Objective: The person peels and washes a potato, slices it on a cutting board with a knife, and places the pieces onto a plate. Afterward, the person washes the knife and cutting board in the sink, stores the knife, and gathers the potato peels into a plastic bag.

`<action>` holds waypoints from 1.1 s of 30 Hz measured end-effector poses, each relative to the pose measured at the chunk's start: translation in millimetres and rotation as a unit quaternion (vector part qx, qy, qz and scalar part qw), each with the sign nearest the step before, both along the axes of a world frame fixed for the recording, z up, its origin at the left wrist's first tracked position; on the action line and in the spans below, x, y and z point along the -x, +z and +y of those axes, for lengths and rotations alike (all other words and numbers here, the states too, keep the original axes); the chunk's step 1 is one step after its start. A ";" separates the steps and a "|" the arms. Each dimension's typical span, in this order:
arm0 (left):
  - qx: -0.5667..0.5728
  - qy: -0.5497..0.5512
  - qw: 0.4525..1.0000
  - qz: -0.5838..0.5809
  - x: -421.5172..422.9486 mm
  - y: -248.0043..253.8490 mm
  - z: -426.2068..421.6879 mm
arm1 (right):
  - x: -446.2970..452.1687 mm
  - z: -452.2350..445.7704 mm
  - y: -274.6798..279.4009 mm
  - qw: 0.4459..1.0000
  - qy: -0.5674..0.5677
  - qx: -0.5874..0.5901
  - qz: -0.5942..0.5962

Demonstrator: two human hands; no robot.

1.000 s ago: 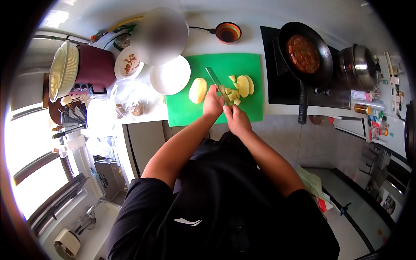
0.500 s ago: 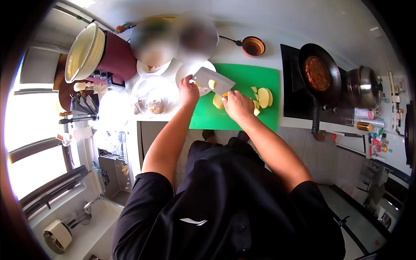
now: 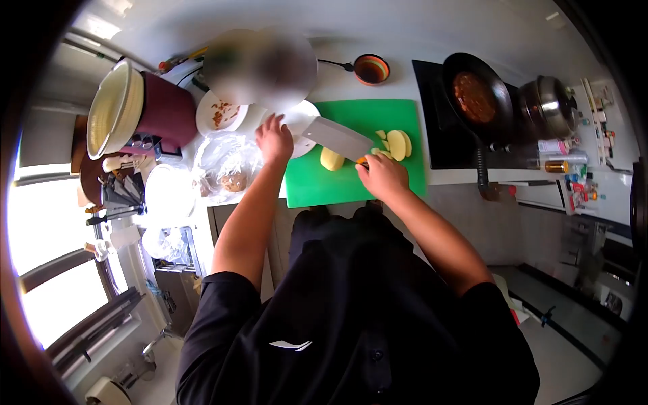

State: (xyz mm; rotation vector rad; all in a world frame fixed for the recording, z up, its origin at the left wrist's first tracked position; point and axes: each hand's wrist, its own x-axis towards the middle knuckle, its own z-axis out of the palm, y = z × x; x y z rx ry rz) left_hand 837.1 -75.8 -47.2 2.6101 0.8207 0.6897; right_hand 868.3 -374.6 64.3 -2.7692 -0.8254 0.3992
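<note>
My right hand (image 3: 383, 177) is wrapped around the orange handle of a cleaver (image 3: 339, 139). Its broad blade points to the upper left, above the green cutting board (image 3: 310, 192), with the tip near a white plate (image 3: 307, 111). At the plate's left edge, my left hand (image 3: 275, 140) has its fingers apart and nothing visible in them. A chunk of what looks like peeled potato (image 3: 331, 159) lies on the board just below the blade. Pale yellow slices (image 3: 399, 145) and smaller pieces lie to the right, partly behind my right hand.
A frying pan (image 3: 476, 96) with reddish food sits on the black cooktop at right, beside a steel pot (image 3: 545, 108). Left of the board are a plastic-wrapped item (image 3: 231, 169) and a plate of reddish bits (image 3: 221, 113). A small orange-rimmed bowl (image 3: 372, 69) stands behind.
The yellow piece that was on the cleaver's blade is gone from it. My left hand has drawn away from the blade, and the cleaver has tilted. The whole view has shifted slightly.
</note>
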 end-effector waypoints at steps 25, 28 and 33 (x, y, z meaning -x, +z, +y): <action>0.049 -0.358 0.923 0.129 -36.7 -39.8 -230.1 | 62.6 -193.1 -57.6 0.698 -0.448 -0.392 0.398; 0.060 -0.362 0.924 0.110 -24.9 -44.5 -228.5 | 72.2 -198.9 -64.7 0.679 -0.429 -0.391 0.450; 0.055 -0.373 0.923 0.081 -12.1 -42.4 -230.0 | 97.3 -214.9 -114.1 0.637 -0.407 -0.389 0.527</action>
